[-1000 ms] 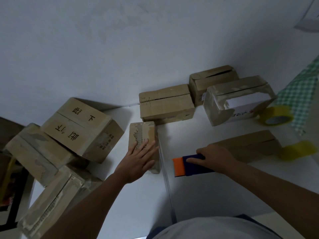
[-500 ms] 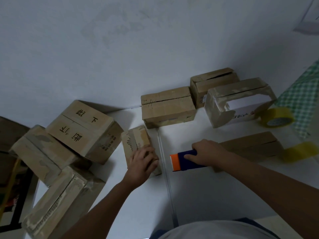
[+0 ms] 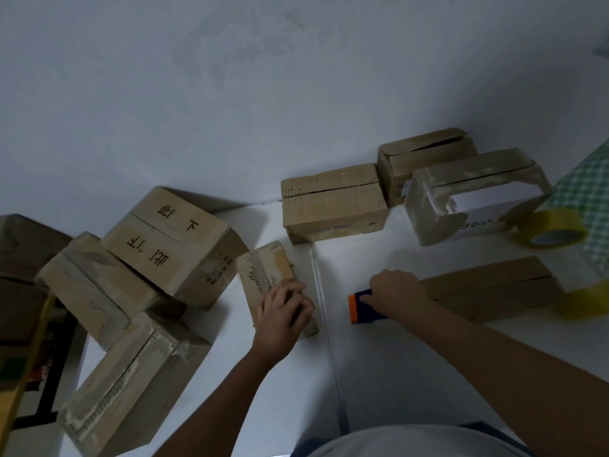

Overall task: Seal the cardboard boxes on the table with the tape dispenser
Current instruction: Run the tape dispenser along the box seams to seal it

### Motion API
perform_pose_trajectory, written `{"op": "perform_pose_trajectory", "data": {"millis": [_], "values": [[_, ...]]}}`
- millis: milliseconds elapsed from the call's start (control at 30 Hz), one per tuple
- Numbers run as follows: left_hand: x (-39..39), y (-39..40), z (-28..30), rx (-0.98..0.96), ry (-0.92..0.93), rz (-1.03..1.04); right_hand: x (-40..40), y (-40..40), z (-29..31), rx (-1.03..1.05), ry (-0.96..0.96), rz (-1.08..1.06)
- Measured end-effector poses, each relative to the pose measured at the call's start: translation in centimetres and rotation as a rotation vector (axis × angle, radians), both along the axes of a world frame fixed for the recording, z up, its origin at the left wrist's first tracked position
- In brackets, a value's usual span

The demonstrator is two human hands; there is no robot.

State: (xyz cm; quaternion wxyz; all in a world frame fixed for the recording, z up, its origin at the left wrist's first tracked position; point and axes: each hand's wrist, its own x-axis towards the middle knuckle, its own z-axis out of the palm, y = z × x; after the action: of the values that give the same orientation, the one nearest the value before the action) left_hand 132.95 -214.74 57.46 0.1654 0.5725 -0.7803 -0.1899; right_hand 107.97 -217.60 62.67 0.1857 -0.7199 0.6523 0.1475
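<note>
The left hand (image 3: 284,311) lies on the near end of a small, narrow brown cardboard box (image 3: 270,281) on the white surface (image 3: 389,364), its fingers curled over the box's top and right edge, so its grip is closed on the box. The box sits just left of a seam in the surface, its top streaked with old tape. The right hand (image 3: 397,296) is wrapped around a blue tape dispenser with an orange end (image 3: 357,308), which rests low on the surface just right of the seam; the orange end points left toward the small box without touching it. Behind the right hand lies a flat brown cardboard box (image 3: 494,285). At the back, against the white wall (image 3: 230,94), stand a closed brown carton with a slit top (image 3: 333,202), another brown carton (image 3: 425,159) and a taped carton with a white label (image 3: 474,196). Two yellow tape rolls (image 3: 553,227) lie at the right. A pile of larger brown cartons (image 3: 164,245) leans at the left.
</note>
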Motion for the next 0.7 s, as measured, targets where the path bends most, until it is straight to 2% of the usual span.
{"op": "perform_pose_trajectory", "data": {"millis": [167,267,333,400,467,500,567,600,633,700], "values": [[-0.1,0.0,0.2,0.034,-0.004,0.001,-0.1,-1.6,-2.3,-0.060,-0.185,-0.192],[0.0,0.0,0.4,0.048,-0.002,-0.003,0.9,-2.1,-4.3,0.045,-0.302,-0.279],[0.1,0.1,0.4,0.050,0.003,-0.004,0.8,-1.9,-5.2,0.062,-0.307,-0.322],[0.0,0.1,0.6,0.044,0.011,-0.009,1.0,-1.4,-5.4,-0.085,-0.355,-0.317],[0.0,0.0,0.5,0.020,0.013,-0.016,2.3,-0.2,-5.0,-0.191,-0.551,-0.366],[0.1,0.0,0.4,0.011,0.012,-0.018,3.3,0.4,-4.5,-0.107,-0.730,-0.477],[0.1,0.0,0.3,0.008,0.013,-0.018,5.3,2.0,-3.6,0.258,-1.060,-0.745],[0.1,0.1,0.3,0.012,0.012,-0.017,5.9,2.6,-3.3,0.414,-1.156,-0.826],[0.1,0.1,0.4,0.022,0.008,-0.013,6.2,3.1,-3.1,0.487,-1.189,-0.835],[0.1,0.1,0.4,0.033,-0.004,-0.017,6.4,3.8,-3.1,0.424,-1.205,-0.817]]}}
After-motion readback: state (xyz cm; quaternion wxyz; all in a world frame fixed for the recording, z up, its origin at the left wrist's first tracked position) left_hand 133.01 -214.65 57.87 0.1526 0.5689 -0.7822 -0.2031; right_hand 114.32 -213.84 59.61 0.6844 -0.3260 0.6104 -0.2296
